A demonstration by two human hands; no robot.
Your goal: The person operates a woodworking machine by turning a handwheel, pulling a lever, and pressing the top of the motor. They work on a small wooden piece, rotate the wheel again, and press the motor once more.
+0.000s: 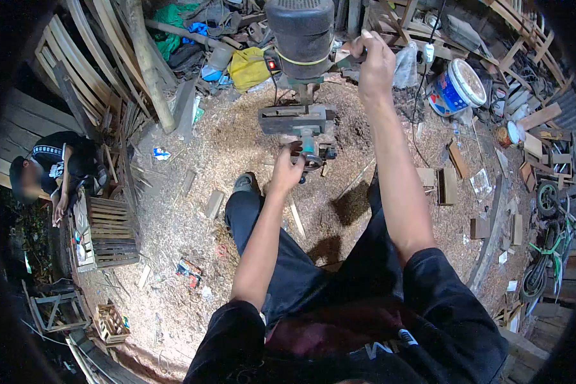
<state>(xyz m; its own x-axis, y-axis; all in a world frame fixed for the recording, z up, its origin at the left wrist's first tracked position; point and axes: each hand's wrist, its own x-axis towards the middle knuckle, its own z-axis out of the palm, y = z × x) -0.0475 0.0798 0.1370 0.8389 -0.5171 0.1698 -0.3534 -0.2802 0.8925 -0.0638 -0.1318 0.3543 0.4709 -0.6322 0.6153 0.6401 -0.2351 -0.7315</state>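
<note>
Black short sleeves (451,288) frame both forearms. Just beyond the left hand (288,170), partly curled beside a dark round handwheel (312,161), a long grey-brown bar (291,121) lies crosswise. The right hand (376,69) is farther off, raised, fingers bent; neither grip's closure can be told.

Dark shirt (339,360) — white lettering (383,351), seemingly an "M" — the rest unclear

Rough woodworking workshop, wood shavings (173,237) spread over the ground, large upright drilling machine (301,38) with a vise (297,120), curved wooden pieces (77,57) leaning at one side, offcuts (451,185) scattered about, slatted crates (112,230) standing nearby.
</note>
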